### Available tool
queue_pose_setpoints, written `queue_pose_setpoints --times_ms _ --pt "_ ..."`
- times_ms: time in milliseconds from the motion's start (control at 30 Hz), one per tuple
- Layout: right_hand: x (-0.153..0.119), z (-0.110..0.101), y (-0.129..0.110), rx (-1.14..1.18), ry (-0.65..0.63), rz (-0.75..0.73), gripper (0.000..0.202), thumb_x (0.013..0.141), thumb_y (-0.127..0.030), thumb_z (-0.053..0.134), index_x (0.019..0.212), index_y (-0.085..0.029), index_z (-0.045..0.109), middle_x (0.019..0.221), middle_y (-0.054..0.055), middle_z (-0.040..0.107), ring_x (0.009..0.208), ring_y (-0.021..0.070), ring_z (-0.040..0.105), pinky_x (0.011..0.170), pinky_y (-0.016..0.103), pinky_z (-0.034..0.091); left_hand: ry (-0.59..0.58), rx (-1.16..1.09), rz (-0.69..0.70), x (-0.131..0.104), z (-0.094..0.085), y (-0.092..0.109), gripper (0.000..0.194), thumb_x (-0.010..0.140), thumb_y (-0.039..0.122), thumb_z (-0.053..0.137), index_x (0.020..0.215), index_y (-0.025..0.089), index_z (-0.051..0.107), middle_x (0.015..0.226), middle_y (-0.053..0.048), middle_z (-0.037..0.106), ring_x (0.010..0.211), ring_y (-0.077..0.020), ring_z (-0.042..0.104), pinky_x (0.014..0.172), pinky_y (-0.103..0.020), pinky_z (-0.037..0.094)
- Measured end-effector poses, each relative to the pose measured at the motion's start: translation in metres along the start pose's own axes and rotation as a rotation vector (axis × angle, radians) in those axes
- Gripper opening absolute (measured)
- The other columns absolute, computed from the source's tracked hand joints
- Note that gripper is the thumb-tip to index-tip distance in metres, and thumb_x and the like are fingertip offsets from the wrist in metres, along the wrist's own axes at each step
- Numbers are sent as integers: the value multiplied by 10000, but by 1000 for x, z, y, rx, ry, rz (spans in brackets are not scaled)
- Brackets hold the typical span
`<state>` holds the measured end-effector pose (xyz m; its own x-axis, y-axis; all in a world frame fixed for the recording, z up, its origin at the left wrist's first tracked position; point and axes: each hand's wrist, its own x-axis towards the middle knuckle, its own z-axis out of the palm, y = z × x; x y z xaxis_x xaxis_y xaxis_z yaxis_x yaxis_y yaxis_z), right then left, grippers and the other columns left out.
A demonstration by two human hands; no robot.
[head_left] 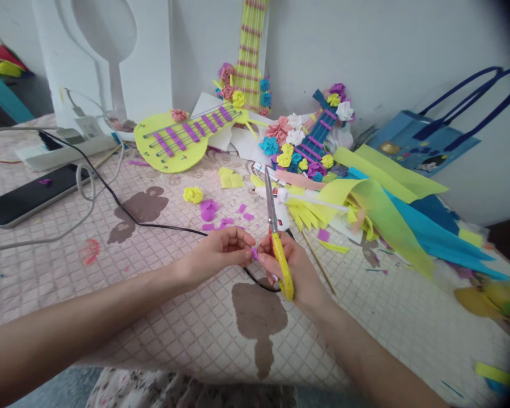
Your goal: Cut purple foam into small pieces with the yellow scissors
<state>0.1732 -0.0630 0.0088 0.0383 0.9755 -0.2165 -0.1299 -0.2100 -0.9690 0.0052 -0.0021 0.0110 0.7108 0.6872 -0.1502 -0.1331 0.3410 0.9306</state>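
Between the fingertips of both hands is a small piece of purple paper (255, 254). My left hand (225, 247) pinches it from the left side. My right hand (295, 269) touches it with thumb and finger and also carries scissors (283, 263) with yellow handles, blades pointing away from me. Purple paper scraps (227, 221) and a purple paper petal cluster (209, 210) lie just beyond my left hand. Near them sits a yellow paper flower (193, 195). Past the scissors rests a white glue gun (281, 215), partly hidden by the blades.
A yellow paper guitar (174, 141) and a blue one (318, 136) with paper flowers stand at the back. Crepe paper strips (391, 221) and a blue bag (420, 141) are on the right. A phone (34, 195), a power strip (63, 150) and a black cable (165, 227) are left. A wooden stick (318, 262) lies beside my right hand.
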Motion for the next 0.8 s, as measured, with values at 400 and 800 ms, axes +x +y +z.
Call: queue_pose_setpoints --times_ms 400,800 --pt "-2 0 -3 9 40 -13 289 652 -278 771 811 -208 539 617 -86 527 385 45 407 365 189 378 51 18 -33 -1 -1 -3 253 749 185 749 918 130 569 758 22 627 696 -89 587 691 -250 452" --pt "-2 1 -5 -99 12 -55 364 637 -313 804 828 -220 507 740 -48 553 483 73 415 423 221 347 68 212 105 1 -2 -8 298 703 170 742 932 140 554 705 24 609 664 -101 588 648 -248 462"
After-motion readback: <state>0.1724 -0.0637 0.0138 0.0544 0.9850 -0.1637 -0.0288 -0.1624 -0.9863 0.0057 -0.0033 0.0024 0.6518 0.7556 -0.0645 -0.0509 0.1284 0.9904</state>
